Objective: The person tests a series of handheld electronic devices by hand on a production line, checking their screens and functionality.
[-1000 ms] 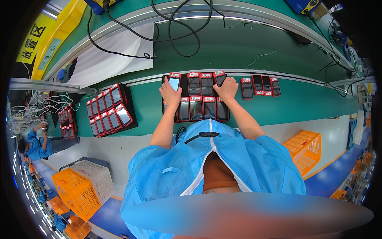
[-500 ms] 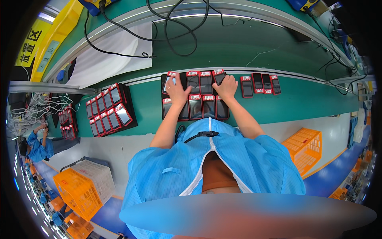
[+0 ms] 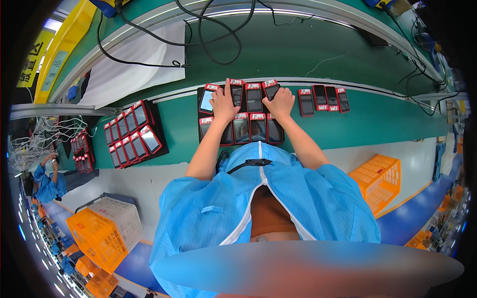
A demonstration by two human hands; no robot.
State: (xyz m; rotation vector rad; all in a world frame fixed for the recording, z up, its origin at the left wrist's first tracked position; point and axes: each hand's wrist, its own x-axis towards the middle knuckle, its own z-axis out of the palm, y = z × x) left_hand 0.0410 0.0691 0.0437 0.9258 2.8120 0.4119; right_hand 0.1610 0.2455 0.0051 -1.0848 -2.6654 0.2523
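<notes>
Spanning the view, a green bench (image 3: 377, 126) carries several groups of red-framed handheld devices. Below its front edge stand two orange crates, one on the left (image 3: 97, 236) and one on the right (image 3: 381, 176). A black tray (image 3: 200, 92) lies directly before the person, with devices in two rows; another black tray (image 3: 158, 130) to the left bears ten more. The left hand (image 3: 223, 106) hovers over the near tray's upper row, fingers spread, index extended, grasping nothing; contact cannot be confirmed. The right hand (image 3: 280, 103) has thumb and fingers about the lower end of a dark-screened device (image 3: 270, 90) at the upper row's right end; whether it grips or merely rests cannot be told. A lit device (image 3: 208, 99) occupies the upper left corner, just beside the left fingers. Four loose devices, among them one dark unit (image 3: 307, 103), lie right of the tray. Good handling probably means steadying each unit by its red frame, touching glass lightly with one fingertip, and keeping wrists raised above the lower row.
</notes>
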